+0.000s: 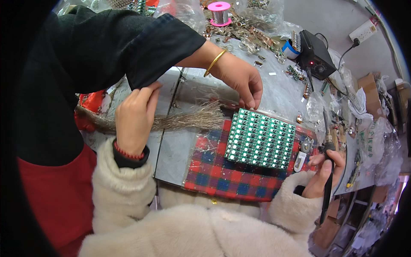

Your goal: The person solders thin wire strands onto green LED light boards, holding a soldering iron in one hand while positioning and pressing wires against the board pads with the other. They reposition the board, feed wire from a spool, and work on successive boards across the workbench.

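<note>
My left hand [135,118] is closed, its fingertips against the lower edge of a co-worker's dark sleeve [165,49]; whatever they pinch is hidden. Behind that wrist runs a bundle of thin wires [188,120], its frayed end pointing right. In my right hand [322,175] is a soldering iron [328,150], tip up, at the right of the table. A block of green circuit boards [260,139] with rows of white and black parts lies between my hands on a red-and-blue plaid cloth [214,175]. The co-worker's hand [242,79], with a gold bangle, reaches to the boards' far edge.
A pink solder spool [219,14] stands at the back among loose parts and plastic bags. A black soldering station [316,55] with a red light sits back right, its cord trailing. A small metal-and-white device [302,158] lies right of the boards.
</note>
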A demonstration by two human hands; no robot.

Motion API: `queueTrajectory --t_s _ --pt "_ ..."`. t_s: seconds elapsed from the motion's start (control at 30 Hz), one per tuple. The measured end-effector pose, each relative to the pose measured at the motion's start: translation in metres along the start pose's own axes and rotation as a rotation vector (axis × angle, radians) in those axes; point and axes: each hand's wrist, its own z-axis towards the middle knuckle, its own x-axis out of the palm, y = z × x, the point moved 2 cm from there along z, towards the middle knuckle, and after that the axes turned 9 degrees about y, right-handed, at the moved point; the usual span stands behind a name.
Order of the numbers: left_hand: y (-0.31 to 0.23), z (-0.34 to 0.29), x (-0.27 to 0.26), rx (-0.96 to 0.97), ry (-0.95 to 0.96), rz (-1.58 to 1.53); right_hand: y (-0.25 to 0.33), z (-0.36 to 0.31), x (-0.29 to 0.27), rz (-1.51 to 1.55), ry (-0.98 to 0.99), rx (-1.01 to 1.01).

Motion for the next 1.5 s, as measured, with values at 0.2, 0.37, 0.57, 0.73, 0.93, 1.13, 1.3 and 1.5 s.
queueTrajectory --t_s 0.2,0.37,0.57,0.73,0.93,1.13,1.3,1.5 --pt "0.001 -0.026 -0.002 -0.012 -0.069 -0.180 -0.035 0.003 0.011 0.042 -0.043 0.027" --pt "0.010 -0.033 0.013 -0.108 0.020 -0.268 -0.042 0.003 0.012 0.076 -0.037 0.045" --pt "0.013 -0.031 0.021 -0.177 0.082 -0.367 -0.045 0.002 0.011 0.081 -0.065 0.056" --pt "0.016 -0.032 0.025 -0.215 0.114 -0.401 -0.045 0.002 0.011 0.093 -0.073 0.067" --pt "0.014 -0.029 0.028 -0.196 0.084 -0.407 -0.045 0.001 0.011 0.070 -0.098 0.069" --pt "0.015 -0.029 0.027 -0.223 0.112 -0.389 -0.044 0.001 0.012 0.078 -0.107 0.070" --pt "0.016 -0.029 0.027 -0.218 0.135 -0.362 -0.044 0.001 0.013 0.079 -0.102 0.086" --pt "0.017 -0.028 0.028 -0.172 0.119 -0.344 -0.043 0.001 0.013 0.068 -0.092 0.094"
